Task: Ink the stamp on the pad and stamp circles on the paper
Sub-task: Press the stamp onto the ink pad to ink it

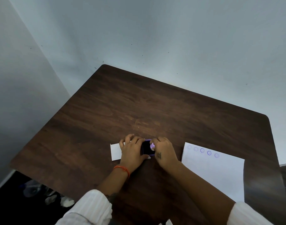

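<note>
While the left hand (133, 151) lies flat against the near-left side of a purple-framed ink pad (146, 148), a person's right hand (163, 151) presses a small lilac stamp (152, 145) down onto the pad's dark inking surface. The right fingers (157, 141) are curled tightly around the stamp's top, with the thumb closing on it from the near side, so that only a rounded sliver of the stamp shows between them. The left fingers (129, 138) are spread loosely and reach past the pad's left edge, gripping nothing that can be seen, while the thumb runs along the pad's near edge and steadies it. Both hands meet at the middle of a dark wooden table (139, 103) set into a corner of pale grey walls (171, 38).

Just left of the pad, partly under the left hand, lies a small white card (115, 151). To the right, near the table's edge and apart from the pad, rests a white sheet of paper (217, 176) carrying a row of five purple circle prints (202, 150) along its far edge, the outer ones fainter than the middle two. An orange thread band (122, 169) circles the left wrist, and white ribbed sleeves (93, 207) are pushed up both forearms. A small dark mark shows on the back of the right hand.
</note>
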Demonstrator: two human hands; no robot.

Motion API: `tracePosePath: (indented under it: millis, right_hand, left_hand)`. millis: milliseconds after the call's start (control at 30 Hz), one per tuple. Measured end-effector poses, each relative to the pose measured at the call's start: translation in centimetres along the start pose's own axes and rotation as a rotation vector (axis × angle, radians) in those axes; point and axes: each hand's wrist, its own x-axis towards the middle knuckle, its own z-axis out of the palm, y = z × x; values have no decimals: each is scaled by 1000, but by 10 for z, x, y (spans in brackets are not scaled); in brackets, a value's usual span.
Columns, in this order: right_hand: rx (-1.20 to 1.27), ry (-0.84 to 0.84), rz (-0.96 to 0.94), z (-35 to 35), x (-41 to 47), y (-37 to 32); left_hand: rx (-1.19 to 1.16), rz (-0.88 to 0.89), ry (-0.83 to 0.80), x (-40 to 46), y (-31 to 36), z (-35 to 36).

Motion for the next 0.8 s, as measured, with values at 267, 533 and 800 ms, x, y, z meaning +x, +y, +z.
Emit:
tracePosePath:
  millis: [267, 533, 800]
  right_hand:
    - [50, -35, -21, -3, -2, 8]
    - [-63, -43, -67, 3, -2, 4]
    - [-55, 4, 73, 10, -5, -7]
  left_hand:
    - [30, 66, -29, -1, 2, 2]
    - [43, 127, -122, 4, 1, 2]
    - [57, 138, -126, 5, 1, 2]
